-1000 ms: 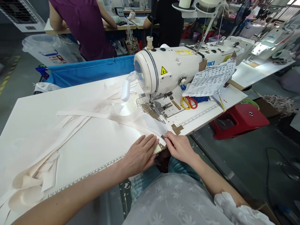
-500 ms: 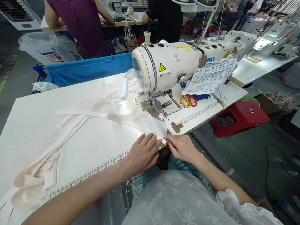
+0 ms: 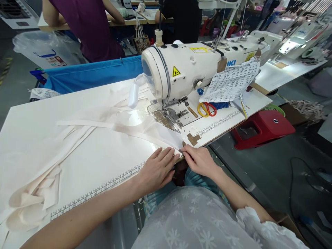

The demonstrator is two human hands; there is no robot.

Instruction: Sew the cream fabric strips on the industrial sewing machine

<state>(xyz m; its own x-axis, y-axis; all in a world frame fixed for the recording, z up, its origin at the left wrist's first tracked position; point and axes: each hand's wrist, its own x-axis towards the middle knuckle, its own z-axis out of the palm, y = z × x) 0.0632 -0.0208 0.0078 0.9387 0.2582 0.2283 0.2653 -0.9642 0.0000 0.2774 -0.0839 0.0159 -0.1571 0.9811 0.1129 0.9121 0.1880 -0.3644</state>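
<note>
My left hand (image 3: 160, 167) lies flat with its fingers stretched out on the end of the pale fabric strip (image 3: 129, 129), at the table's front edge. Right beside it, my right hand (image 3: 198, 159) is closed in a pinch at the fabric's corner; a small dark thing shows at its fingertips, too small to name. The fabric runs left from my hands across the white table. Just beyond my hands stands the white sewing machine (image 3: 178, 69), its needle area over the metal plate.
Red and yellow scissors (image 3: 206, 109) and a handwritten sheet (image 3: 230, 83) are right of the needle. More strips (image 3: 33, 200) lie at the left. A red stool (image 3: 269, 126) stands at the right. Two people sit beyond the blue cloth (image 3: 93, 72).
The whole view has shifted slightly, so things appear a little further left. Both hands keep nearly the same place; a small dark thing now shows at my right fingertips.
</note>
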